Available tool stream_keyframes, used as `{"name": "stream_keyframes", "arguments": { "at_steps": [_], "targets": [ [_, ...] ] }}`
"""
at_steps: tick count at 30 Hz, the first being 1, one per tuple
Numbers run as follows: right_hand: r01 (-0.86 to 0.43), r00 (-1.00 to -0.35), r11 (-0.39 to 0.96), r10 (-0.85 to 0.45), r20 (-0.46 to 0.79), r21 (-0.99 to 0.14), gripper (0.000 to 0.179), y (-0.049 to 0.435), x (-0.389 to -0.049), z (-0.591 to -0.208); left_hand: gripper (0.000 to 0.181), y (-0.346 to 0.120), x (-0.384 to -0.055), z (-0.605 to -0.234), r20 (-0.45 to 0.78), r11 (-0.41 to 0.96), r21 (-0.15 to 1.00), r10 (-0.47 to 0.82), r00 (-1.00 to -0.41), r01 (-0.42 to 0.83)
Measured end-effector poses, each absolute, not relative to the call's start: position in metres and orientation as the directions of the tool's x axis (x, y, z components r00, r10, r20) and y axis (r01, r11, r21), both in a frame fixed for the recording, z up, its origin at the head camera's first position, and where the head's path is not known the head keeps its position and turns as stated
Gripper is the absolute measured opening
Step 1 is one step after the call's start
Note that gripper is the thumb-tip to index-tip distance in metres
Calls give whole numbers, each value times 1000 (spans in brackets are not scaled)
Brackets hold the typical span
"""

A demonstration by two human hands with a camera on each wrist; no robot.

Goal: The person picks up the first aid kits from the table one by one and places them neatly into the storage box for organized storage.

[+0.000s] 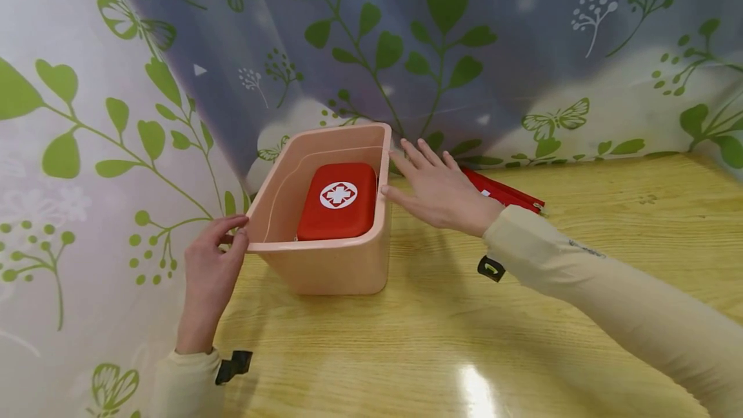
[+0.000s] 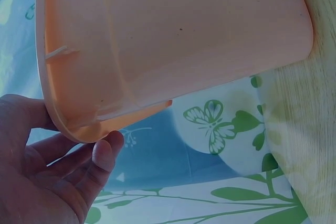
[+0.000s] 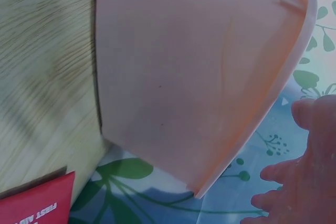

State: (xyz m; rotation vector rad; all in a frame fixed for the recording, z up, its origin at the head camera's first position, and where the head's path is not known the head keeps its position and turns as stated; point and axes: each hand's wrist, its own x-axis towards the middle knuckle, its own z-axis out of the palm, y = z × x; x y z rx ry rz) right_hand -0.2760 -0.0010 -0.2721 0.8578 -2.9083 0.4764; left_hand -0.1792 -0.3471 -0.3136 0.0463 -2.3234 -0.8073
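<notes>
A peach plastic bin (image 1: 342, 269) stands upright on the table, with a red hard-looking case (image 1: 313, 218) bearing a white cross emblem inside it. At the bin's front left corner my left hand (image 1: 211, 266) grips the rim between thumb and curled fingers; the left wrist view shows this hand (image 2: 58, 171) at the rounded rim corner (image 2: 84, 135). My right hand (image 1: 441, 192) is spread flat beside the right rim, fingers straight, holding nothing. In the right wrist view its fingertips (image 3: 273, 171) show a gap from the bin wall (image 3: 163, 77).
Behind my right hand lies a red pouch (image 1: 505, 193) marked first aid, partly hidden by the hand. The wooden table (image 1: 615, 231) reaches a leaf-patterned curtain (image 1: 511, 50) at the back, and another patterned sheet (image 1: 93, 147) hangs at the left.
</notes>
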Motion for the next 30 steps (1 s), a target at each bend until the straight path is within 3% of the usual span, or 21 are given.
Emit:
{"name": "stream_keyframes", "arguments": {
  "at_steps": [30],
  "targets": [
    [-453,-891,830,-434,134,-326,81,82,-289,-299,26,-347,-178,-315,584,800,569,-231,-778,190]
  ]
}}
